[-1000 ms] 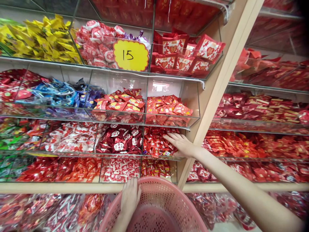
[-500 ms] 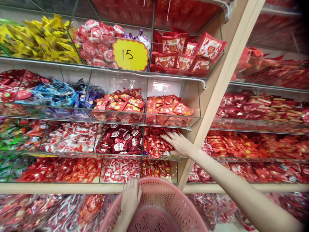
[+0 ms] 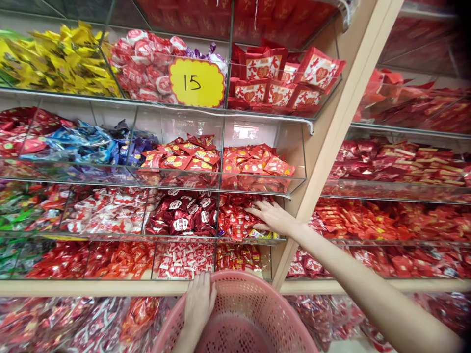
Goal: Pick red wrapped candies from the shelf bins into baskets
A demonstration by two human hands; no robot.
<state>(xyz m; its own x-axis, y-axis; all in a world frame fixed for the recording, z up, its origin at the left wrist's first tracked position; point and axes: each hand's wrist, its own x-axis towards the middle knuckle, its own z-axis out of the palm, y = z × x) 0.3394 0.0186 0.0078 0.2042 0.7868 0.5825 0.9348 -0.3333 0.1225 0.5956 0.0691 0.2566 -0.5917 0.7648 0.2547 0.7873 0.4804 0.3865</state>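
Note:
My left hand (image 3: 199,299) is closed over the far left rim of a pink perforated plastic basket (image 3: 257,283). Inside the basket only its holed floor and walls show. My right hand (image 3: 270,217) reaches into a clear bin of small red-wrapped candies (image 3: 235,223), fingers stretched out and spread on the pile; nothing shows in its grasp. Yellow wrappers (image 3: 259,234) peek out below the palm. To the left of that bin lie dark red candies (image 3: 187,213) with white labels.
Clear shelf bins hold red candy packets (image 3: 257,162), blue-wrapped candies (image 3: 83,139) and yellow ones (image 3: 62,59). A yellow price tag (image 3: 196,82) reads 15. A wooden upright (image 3: 331,132) stands beside my right wrist. Bagged goods (image 3: 91,323) lie below the bottom ledge.
My right hand has shifted slightly over the red candies, and more yellow wrappers show beneath it. My left hand stays on the basket rim.

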